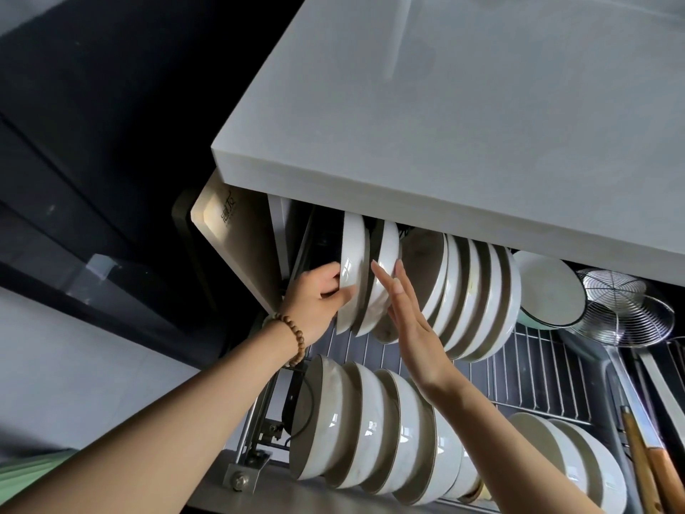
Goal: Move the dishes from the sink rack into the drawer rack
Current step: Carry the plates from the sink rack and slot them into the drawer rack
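Looking down into a pulled-out drawer rack of grey metal wire [537, 369] under a pale grey stone countertop [444, 142]. Gripping with left hand [315, 302], wooden bead bracelet [295, 337] on the wrist: fingers curled behind the lower rim of the leftmost white ceramic shallow dish [354, 250], thumb on its near face. Dish standing on edge at far left end of the back row, slightly tilted, bottom edge hidden behind the hand. Right hand [411, 328] flat and released, fingers [398, 287] straight and close together, holding nothing, laid against the second white dish [387, 254] just beside the gripped one; actual contact hard to confirm. More white dishes [478, 291] on edge to the right in the same row. Front row of white bowls [370, 421] on edge, nearer the camera. At right: green-rimmed white plate [548, 291], round steel wire skimmer [626, 309], wooden-handled utensils [652, 469].
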Demonstrator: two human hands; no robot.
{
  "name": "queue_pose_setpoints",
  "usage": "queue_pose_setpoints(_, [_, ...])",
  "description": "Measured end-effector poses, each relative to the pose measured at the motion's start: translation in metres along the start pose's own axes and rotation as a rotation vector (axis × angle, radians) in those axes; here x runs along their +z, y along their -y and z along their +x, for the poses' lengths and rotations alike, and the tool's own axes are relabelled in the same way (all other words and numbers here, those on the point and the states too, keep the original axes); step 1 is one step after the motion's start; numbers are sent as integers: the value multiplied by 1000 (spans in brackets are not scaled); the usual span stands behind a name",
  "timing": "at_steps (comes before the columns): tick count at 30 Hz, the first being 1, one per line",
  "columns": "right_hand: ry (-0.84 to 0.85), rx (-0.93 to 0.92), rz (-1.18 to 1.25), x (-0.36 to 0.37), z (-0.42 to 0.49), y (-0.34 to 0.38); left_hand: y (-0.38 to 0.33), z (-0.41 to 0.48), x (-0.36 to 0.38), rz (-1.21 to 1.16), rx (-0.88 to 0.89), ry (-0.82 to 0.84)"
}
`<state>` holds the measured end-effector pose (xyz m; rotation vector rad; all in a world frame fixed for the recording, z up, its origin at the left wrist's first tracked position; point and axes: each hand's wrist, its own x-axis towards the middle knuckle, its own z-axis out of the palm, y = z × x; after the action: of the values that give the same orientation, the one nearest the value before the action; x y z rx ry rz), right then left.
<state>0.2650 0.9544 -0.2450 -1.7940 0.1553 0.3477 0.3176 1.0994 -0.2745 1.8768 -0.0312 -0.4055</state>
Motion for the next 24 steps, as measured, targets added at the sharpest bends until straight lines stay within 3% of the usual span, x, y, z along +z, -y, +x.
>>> queue_pose_setpoints(9, [-5, -28, 16, -2, 1, -7, 0, -15, 8, -63, -19, 60])
queue_pose_setpoints(24, [-8, -45, -10, -1, 5, -14, 20, 11, 11, -60, -87, 20])
